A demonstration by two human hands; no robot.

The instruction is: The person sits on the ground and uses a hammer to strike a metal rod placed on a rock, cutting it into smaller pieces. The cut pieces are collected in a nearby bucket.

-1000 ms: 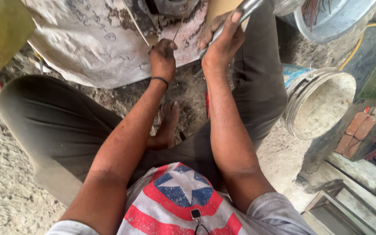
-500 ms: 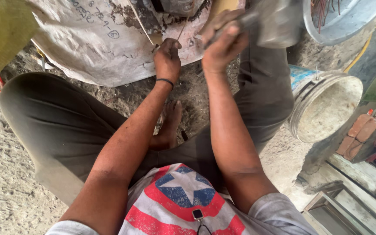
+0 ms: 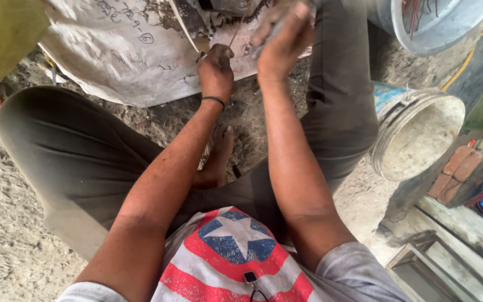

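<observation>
Since the earlier frames, the right hand [image 3: 283, 42] has swung down from its raised position, and the hammer-like tool it carried is now only a blurred grey streak at the top edge. The left hand [image 3: 215, 71] has remained at the same spot on the sheet.

Nearest the camera: a shirt [image 3: 233, 260] with a white star on a blue disc and red-and-white rings. Both bare forearms extend forward from it. The person sits on the dirt floor [image 3: 6, 246] with legs in dark trousers [image 3: 74, 162] spread to either side; one bare foot [image 3: 217, 159] lies between the forearms.

Middle distance: the left hand, with a dark band at the wrist, is closed in a pinch around a thin metal rod [image 3: 233, 36], holding it against the worn white sheet [image 3: 124, 61]. The rod stands slightly tilted, just beside the right hand. The right hand is closed around a tool handle; the tool head is too blurred to identify.

To the right, a white bucket [image 3: 417, 134] lies on its side, opening toward the camera. Red bricks [image 3: 453, 173] lie beyond it.

Farthest: a grey tub [image 3: 440, 25] at the top right and a yellow container [image 3: 1, 39] at the top left.
</observation>
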